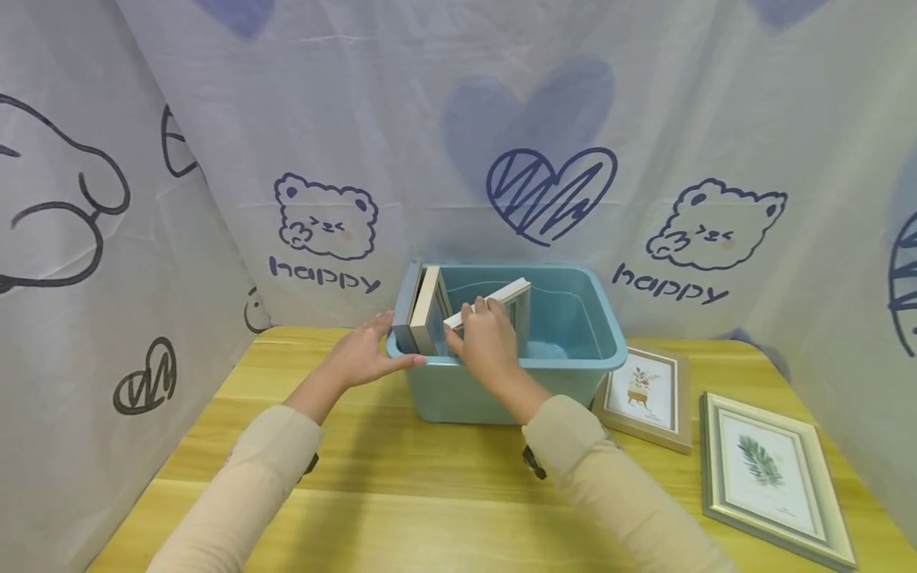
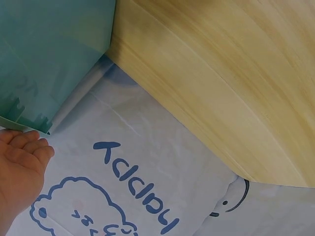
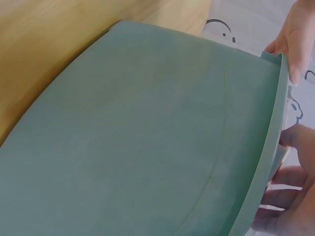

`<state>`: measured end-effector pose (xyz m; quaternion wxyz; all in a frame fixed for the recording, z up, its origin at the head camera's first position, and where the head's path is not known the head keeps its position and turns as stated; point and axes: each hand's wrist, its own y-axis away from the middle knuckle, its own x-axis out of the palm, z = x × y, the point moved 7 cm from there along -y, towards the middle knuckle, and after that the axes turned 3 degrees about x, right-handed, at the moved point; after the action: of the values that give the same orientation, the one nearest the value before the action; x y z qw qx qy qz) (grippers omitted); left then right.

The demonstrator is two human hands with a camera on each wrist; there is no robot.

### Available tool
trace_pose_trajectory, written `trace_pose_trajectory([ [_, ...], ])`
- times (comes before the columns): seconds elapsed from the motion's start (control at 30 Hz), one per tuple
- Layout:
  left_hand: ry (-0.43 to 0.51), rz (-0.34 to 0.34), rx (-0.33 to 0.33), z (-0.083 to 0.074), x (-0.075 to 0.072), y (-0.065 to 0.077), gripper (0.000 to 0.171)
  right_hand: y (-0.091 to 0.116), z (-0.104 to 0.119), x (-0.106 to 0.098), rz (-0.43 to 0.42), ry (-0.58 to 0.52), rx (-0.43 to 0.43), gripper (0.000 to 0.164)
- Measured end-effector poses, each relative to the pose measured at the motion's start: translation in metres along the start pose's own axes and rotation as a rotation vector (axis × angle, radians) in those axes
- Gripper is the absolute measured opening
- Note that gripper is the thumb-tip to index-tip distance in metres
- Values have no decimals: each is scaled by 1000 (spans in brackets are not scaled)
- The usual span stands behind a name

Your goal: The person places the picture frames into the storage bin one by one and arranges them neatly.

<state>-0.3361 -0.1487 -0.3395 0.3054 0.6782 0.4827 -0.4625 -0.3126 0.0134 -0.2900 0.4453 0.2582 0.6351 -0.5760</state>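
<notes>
A blue plastic storage bin [image 1: 458, 398] stands at the back of the table. My left hand [image 1: 363, 350] holds its front left corner, thumb along the front rim and fingers at the left rim. From the left wrist, the bent fingers of my left hand [image 2: 24, 155] meet the bin's lip. My right hand [image 1: 490, 338] reaches over the front rim and grips the top edge of a white-edged picture frame [image 1: 512, 291], which stands slanted inside. Left of it, a cream-edged frame [image 1: 426, 306] and a grey-blue frame [image 1: 405, 306] stand upright against the bin's left end.
To the bin's right, a brown frame with a plant-pot print [image 1: 641, 390] lies flat, partly behind the bin. Nearer the table's right edge lies a silvery frame with a green leaf print [image 1: 770, 473]. A patterned white cloth [image 1: 430, 159] hangs behind the wooden table [image 1: 430, 501].
</notes>
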Motion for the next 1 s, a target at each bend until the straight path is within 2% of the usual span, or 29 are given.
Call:
trace_pose_trajectory([
  [0.27, 5, 0, -2, 1, 0, 1, 104, -3, 2, 5, 99, -192, -64, 45],
  [0.47, 3, -11, 9, 1, 0, 2, 103, -7, 0, 13, 237, -321, -97, 46],
  [0.6, 6, -18, 12, 0, 1, 2, 103, -10, 0, 14, 287, -345, -127, 45],
  [0.83, 10, -25, 14, 2, 1, 1, 103, -12, 7, 8, 253, -343, -213, 37],
  [1.0, 5, -22, 17, 2, 1, 1, 104, -12, 12, 11, 273, -371, -230, 38],
])
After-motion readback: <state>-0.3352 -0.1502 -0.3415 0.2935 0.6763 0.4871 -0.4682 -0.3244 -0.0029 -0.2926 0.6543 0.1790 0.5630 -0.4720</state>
